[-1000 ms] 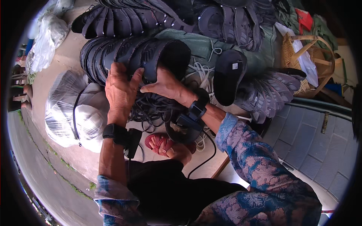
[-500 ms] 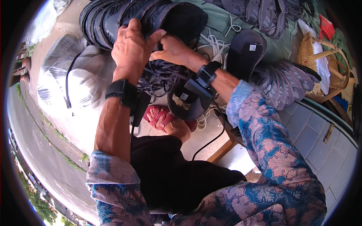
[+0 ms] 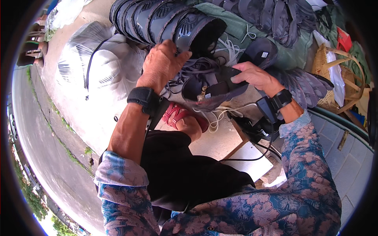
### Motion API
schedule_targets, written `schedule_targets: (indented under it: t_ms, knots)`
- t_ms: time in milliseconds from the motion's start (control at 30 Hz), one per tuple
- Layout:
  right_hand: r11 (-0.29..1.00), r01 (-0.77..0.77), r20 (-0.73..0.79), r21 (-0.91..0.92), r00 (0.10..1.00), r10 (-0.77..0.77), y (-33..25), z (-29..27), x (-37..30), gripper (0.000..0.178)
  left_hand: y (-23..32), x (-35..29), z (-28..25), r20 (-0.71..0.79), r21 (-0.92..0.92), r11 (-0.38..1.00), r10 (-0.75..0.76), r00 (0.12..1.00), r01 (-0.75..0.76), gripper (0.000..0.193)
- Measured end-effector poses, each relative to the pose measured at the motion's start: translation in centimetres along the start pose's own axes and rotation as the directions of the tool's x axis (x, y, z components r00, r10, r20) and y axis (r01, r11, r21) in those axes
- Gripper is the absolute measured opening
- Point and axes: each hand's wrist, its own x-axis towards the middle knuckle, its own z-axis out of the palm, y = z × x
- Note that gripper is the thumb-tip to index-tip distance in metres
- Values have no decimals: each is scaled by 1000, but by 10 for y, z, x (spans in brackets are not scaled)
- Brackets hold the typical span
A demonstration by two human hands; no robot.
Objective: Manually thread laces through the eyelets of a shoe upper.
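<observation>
I couldn't see the fingertips of the left hand point(image 3: 163, 63), hidden past its knuckles by the stacked dark uppers point(image 3: 163, 24), whose tops ran off the upper edge. Most fingers of the right hand point(image 3: 258, 80) were tucked from sight. The white label point(image 3: 264, 54) was too small to read, cloudy plastic blurred the clear bag's point(image 3: 110, 67) contents, and someone's legs point(image 3: 34, 47) were cut off at the left rim.

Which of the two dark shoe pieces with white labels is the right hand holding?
The shoe piece nearest the red sandal: the right hand holds its edge, while the other piece lies beyond that hand, beside white cords.
</observation>
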Motion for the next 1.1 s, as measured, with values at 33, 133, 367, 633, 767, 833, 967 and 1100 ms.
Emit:
schedule_targets:
  t_ms: [33,133,367,633,767,833,967,1100]
  knots:
    - [992,-62,-61,109,996,69,-8,-7,-13,29,4,-11,0,48,-33,999,-6,999,8,49]
    - [937,-31,-2,347,999,34,-27,-10,-41,30,13,-38,-14,138,-235,952,231,963,-195,46]
    - [817,111,101,565,974,-202,-42,28,-76,35,68,-102,-57,47,-268,789,584,810,-553,40]
    - [994,106,107,35,988,-109,-60,33,-85,60,93,-170,-123,-332,-695,671,17,943,-257,33]
    - [848,491,165,-201,870,-465,-77,65,-81,35,69,-215,-154,-494,-706,681,-275,825,-195,28]
    - [670,652,183,-355,751,-634,-101,96,-67,22,52,-239,-160,-547,-827,483,-578,606,-286,61]
    - [250,901,57,-355,287,-956,-162,189,-36,14,19,-317,-184,-769,429,902,391,505,-44,78]
    - [37,911,134,-411,101,-986,-210,268,-21,14,-16,-401,-138,-747,-609,786,-524,410,-105,77]
